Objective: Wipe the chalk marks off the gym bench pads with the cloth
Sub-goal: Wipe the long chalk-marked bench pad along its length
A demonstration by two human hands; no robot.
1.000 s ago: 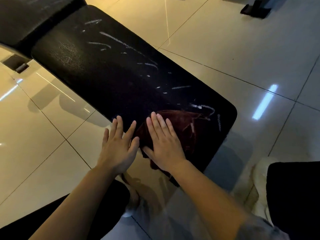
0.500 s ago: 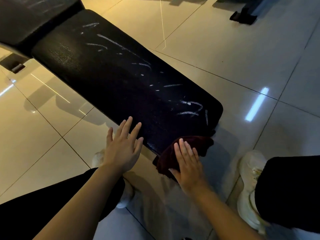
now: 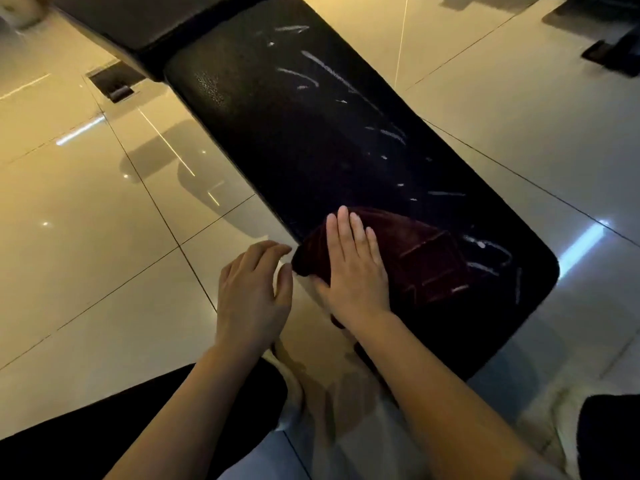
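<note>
- The right hand (image 3: 356,271) lay flat on the dark red cloth (image 3: 408,265), fingers (image 3: 343,226) straight and close together, pressing it down onto the near end of the black bench pad (image 3: 311,140) rather than curling round it.
- The left hand (image 3: 251,292) hung just beside the pad's near left edge, over the tiled floor (image 3: 86,254), its fingers loosely bent and holding nothing; its fingertips sat close to the cloth's left corner, but whether they touched it could not be told.
- The cloth lay spread and partly folded on the surface, one corner drooping over the pad's left edge.
- White chalk marks (image 3: 488,251) showed just right of the cloth near the pad's end, and more streaks ran up the pad toward the far end, so most of the wiping looked not yet done.
- The cloth looked soft, light and limp; it would likely bunch or slide under a light touch, so a broad flat palm with firm downward pressure seemed the best hold.
- The pad looked like grained vinyl over padding, firm but slightly yielding and fairly slick, so chalk should lift with steady strokes.
</note>
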